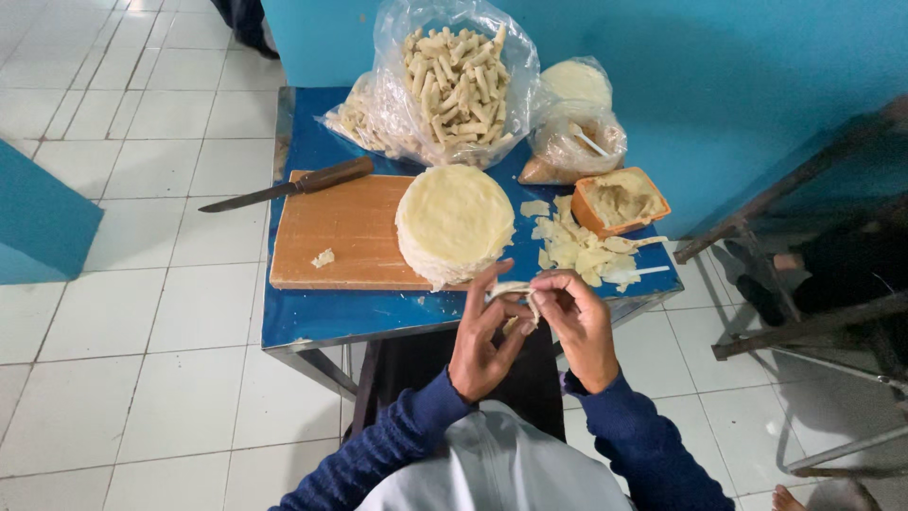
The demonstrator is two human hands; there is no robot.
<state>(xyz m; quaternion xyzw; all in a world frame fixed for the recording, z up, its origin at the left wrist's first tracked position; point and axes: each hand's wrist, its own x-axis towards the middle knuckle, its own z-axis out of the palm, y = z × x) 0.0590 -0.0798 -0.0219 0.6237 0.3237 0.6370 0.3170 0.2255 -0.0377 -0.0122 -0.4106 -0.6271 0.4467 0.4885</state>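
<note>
Pale, thin dough wrapper (514, 290), at lower centre off the blue surface (312, 312), is pinched by both hands, left (484, 341) and right (579, 326); squeezing too hard could tear it.

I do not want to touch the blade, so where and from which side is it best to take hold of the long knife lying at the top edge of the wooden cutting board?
Grip the long knife by its brown wooden handle, which rests on the orange-brown wooden cutting board. Probably come from above on the board side: the dark blade points left, out past the blue table.
</note>
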